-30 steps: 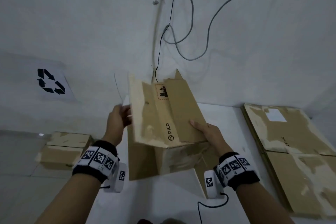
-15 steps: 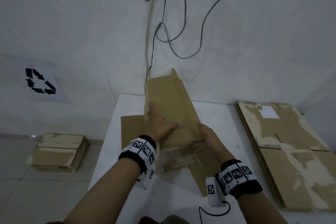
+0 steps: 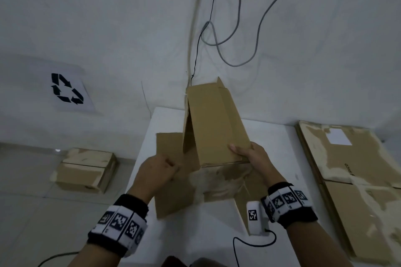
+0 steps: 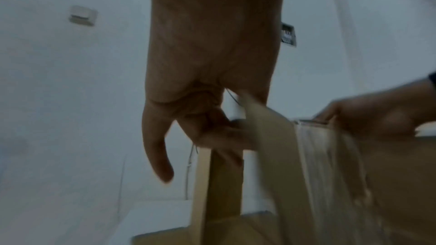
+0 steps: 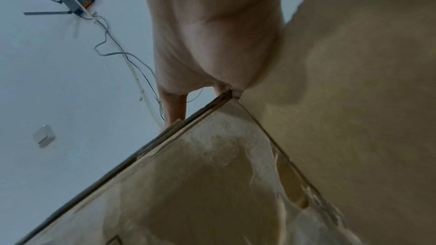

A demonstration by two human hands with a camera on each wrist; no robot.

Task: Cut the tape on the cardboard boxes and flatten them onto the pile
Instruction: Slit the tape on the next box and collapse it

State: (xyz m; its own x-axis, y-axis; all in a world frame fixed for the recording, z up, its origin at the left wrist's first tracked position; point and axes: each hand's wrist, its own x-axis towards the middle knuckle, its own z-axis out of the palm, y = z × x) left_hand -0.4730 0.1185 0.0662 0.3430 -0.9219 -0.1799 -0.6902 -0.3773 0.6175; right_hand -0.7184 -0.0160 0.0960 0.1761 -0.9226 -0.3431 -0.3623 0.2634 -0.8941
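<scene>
While unfolded, box [image 3: 213, 128] hollow

The cardboard box [image 3: 214, 123] was plain tan-brown, with pale, whitish torn patches along its lower panel. The tabletop [image 3: 165, 119] beneath was white. The flattened pile [image 3: 355, 180] was the same tan, streaked with off-white scuffing and bearing a white rectangular label [image 3: 339, 138]. A closed box [image 3: 86, 169] on the pale grey floor [image 3: 26, 180] was tan with whitish worn edges. Both wristbands [image 3: 288, 206] were black, carrying white tiles printed with black square-code patterns. The wall [image 3: 86, 17] was white, with a black recycling symbol [image 3: 66, 88] on a white sheet; one grey cable [image 3: 256, 17] and one black cable [image 3: 208, 21] ran down it.
</scene>
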